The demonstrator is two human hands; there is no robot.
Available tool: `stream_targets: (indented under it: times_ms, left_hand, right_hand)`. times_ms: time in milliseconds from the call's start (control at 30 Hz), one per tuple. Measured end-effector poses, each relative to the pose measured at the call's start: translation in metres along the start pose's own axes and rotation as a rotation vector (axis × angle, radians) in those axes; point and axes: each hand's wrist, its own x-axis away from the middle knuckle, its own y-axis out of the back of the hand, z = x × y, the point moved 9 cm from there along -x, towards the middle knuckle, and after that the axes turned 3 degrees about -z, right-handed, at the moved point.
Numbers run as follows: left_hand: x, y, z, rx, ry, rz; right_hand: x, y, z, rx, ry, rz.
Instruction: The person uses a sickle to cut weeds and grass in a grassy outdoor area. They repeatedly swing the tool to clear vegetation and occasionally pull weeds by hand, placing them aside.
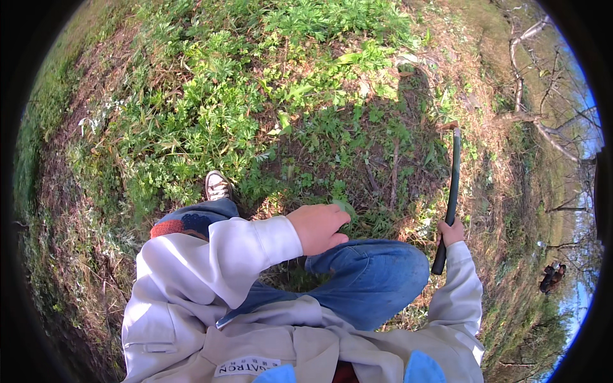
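Observation:
In the head view, my left hand (318, 229) is above my bent knee, palm down. Its thumb and forefinger are apart with nothing visible between them; a broad green leaf (346, 208) shows just beyond the fingers. My right hand (450, 232), out to the right, grips a hand tool by its dark green handle (453, 177) near the black butt end (437, 262). The tool points away from me, and its small rust-brown head (449, 125) is at the far end over the grass. Part of the head's shape is hard to make out.
Low leafy weeds (210, 105) cover the ground ahead. Dry sticks (394, 167) lie in the shaded patch. My sneaker (218, 185) rests among plants at left. Bare tree branches (518, 72) stand at right; farther down that side is a small dark shape (552, 277), too distant to identify.

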Motion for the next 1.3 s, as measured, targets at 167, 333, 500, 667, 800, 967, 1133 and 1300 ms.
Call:
stream_targets:
  times_ms: [167,333,500,667,800,967,1133,1300]
  left_hand:
    - [0.001,-0.002,-0.002,-0.01,-0.022,-0.002]
    - [-0.002,-0.002,-0.009,-0.058,-0.043,0.015]
    - [-0.001,-0.005,-0.003,-0.046,-0.039,0.018]
    - [0.001,0.005,-0.009,-0.093,-0.036,0.002]
    - [0.006,0.005,-0.008,-0.103,-0.034,-0.01]
    - [0.004,0.006,-0.002,-0.118,0.005,0.001]
    - [0.004,0.005,-0.002,-0.109,0.012,0.002]
    - [0.006,0.001,-0.009,-0.122,-0.012,0.012]
  right_hand:
    - [0.022,-0.056,0.035,-0.235,-0.057,0.324]
    - [-0.002,-0.078,0.076,0.076,0.198,0.224]
    - [-0.055,-0.116,0.129,0.051,0.21,0.189]
    - [-0.127,-0.158,0.171,-0.093,0.282,0.056]
    - [-0.165,-0.218,0.179,-0.222,0.182,0.121]
    - [-0.154,-0.298,0.101,-0.295,-0.138,0.383]
    - [-0.103,-0.259,0.102,0.068,0.046,0.341]
    - [-0.026,-0.196,0.085,0.158,-0.002,0.548]
